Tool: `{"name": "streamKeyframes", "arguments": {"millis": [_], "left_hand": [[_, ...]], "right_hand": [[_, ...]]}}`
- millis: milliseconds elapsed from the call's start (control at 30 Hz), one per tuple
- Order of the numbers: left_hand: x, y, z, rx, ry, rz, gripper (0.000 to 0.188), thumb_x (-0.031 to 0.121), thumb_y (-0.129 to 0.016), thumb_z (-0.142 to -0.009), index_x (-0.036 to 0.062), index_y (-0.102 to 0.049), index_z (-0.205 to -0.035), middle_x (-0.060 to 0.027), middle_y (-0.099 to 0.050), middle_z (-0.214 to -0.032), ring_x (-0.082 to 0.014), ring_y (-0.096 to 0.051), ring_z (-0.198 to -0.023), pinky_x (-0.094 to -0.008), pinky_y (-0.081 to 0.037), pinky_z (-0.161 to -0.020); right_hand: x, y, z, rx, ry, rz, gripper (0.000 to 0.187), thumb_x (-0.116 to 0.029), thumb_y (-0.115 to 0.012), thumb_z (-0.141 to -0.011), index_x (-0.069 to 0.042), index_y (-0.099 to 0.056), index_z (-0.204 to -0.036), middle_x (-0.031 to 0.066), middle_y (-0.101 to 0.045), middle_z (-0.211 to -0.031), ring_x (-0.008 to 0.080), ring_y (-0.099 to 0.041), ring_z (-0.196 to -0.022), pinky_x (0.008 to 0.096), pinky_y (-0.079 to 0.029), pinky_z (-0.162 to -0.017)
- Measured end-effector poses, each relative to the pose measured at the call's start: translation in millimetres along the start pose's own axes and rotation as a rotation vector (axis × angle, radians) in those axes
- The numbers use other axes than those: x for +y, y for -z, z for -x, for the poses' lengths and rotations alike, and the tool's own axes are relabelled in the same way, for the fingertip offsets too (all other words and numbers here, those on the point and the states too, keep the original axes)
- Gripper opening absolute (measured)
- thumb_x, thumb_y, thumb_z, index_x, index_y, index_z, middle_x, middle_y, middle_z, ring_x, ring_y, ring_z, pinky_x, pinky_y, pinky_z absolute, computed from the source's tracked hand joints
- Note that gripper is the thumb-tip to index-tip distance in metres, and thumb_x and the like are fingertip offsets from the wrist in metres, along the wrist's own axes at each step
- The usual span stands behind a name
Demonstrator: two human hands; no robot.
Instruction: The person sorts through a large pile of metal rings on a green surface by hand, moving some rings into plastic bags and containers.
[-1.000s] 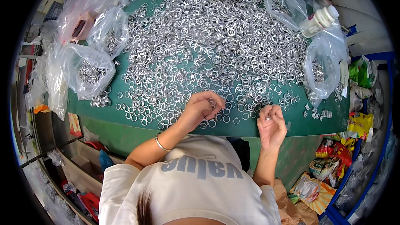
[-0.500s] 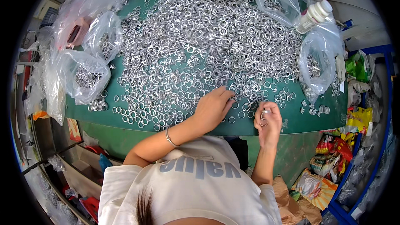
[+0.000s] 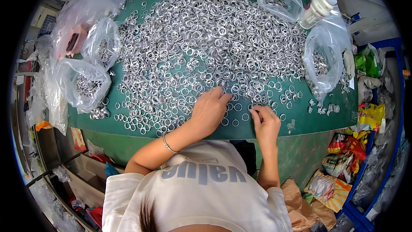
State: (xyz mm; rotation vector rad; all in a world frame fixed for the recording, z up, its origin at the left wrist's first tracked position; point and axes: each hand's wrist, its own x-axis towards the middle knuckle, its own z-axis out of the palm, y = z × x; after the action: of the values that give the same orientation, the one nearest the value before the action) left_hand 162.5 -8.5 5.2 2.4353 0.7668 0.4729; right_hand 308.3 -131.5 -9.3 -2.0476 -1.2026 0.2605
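Note:
A wide heap of silver metal rings (image 3: 206, 38) covers most of the green table (image 3: 300, 122). At the heap's near edge, my left hand (image 3: 209, 111) rests with bent fingers among loose rings; its fingertips are close together, and whatever lies between them is hidden. To its right, my right hand (image 3: 267, 122) hovers low over the table with thumb and fingers closed in a pinch. I cannot make out what is at its fingertips. Between the two hands lie a few single rings, one of them a flat ring (image 3: 245, 117) just left of my right hand.
Clear plastic bags holding metal pieces stand at left (image 3: 83, 83) and right (image 3: 322, 66). A white bottle (image 3: 318, 10) leans at the back right. Small silver pieces (image 3: 319, 108) lie near the right edge. A pink container (image 3: 77, 38) sits at the left among plastic sheets.
My right hand has turned over and moved left and down to the table; the ring seen in it before no longer shows. My left hand has shifted slightly left.

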Motion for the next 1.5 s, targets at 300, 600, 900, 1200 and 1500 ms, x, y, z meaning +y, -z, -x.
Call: {"name": "streamKeyframes", "arguments": {"millis": [300, 600, 900, 1200, 1500], "left_hand": [[19, -32, -8, -0.073, -0.223, 0.077, 0.018, 0.008, -0.064, -0.076, 0.0054, -0.061, -0.094, -0.0084, -0.05, -0.081, -0.0265, -0.054, -0.077, -0.0365, -0.041, -0.067], [19, -25, -12, -0.324, 0.208, 0.936, 0.008, 0.009, -0.058, -0.079, 0.0039, -0.052, -0.077, -0.0058, -0.046, -0.081, -0.0169, -0.046, -0.072, -0.0258, -0.038, -0.059], [-1, -15, -18, -0.533, 0.671, 1.949, 0.019, 0.02, -0.045, -0.084, 0.0064, -0.04, -0.072, -0.0136, -0.051, -0.073, -0.013, -0.039, -0.052, -0.0225, -0.028, -0.04], [18, -29, -22, -0.291, 0.325, 1.035, 0.019, 0.009, -0.054, -0.088, 0.0052, -0.057, -0.106, -0.0089, -0.058, -0.071, -0.0172, -0.048, -0.049, -0.0251, -0.038, -0.044], [51, -65, -54, -0.172, -0.239, -0.073, 0.015, 0.014, -0.065, -0.077, 0.0068, -0.063, -0.089, -0.0089, -0.05, -0.085, -0.0248, -0.057, -0.083, -0.0365, -0.048, -0.059]], "right_hand": [[17, 27, 1, 0.14, -0.244, 0.048, 0.008, -0.002, -0.066, -0.08, 0.0, -0.062, -0.087, -0.0008, -0.039, -0.054, 0.0057, -0.033, -0.049, 0.024, -0.027, -0.044], [20, 40, -12, 0.141, -0.113, 0.232, 0.023, -0.009, -0.071, -0.075, -0.005, -0.065, -0.097, 0.007, -0.051, -0.063, 0.0208, -0.048, -0.05, 0.033, -0.04, -0.049], [54, 37, -21, 0.214, -0.287, -0.24, 0.017, 0.003, -0.067, -0.075, 0.001, -0.065, -0.092, -0.0003, -0.04, -0.056, 0.005, -0.034, -0.052, 0.0222, -0.029, -0.045], [26, 37, -19, -0.042, -0.188, 0.203, 0.02, -0.016, -0.073, -0.073, -0.006, -0.063, -0.086, 0.0074, -0.056, -0.067, 0.0256, -0.053, -0.055, 0.0367, -0.041, -0.052], [22, 61, -12, 0.02, -0.297, 0.212, 0.015, -0.014, -0.07, -0.077, -0.006, -0.059, -0.083, 0.0109, -0.059, -0.073, 0.0333, -0.058, -0.062, 0.0409, -0.042, -0.053]]}}
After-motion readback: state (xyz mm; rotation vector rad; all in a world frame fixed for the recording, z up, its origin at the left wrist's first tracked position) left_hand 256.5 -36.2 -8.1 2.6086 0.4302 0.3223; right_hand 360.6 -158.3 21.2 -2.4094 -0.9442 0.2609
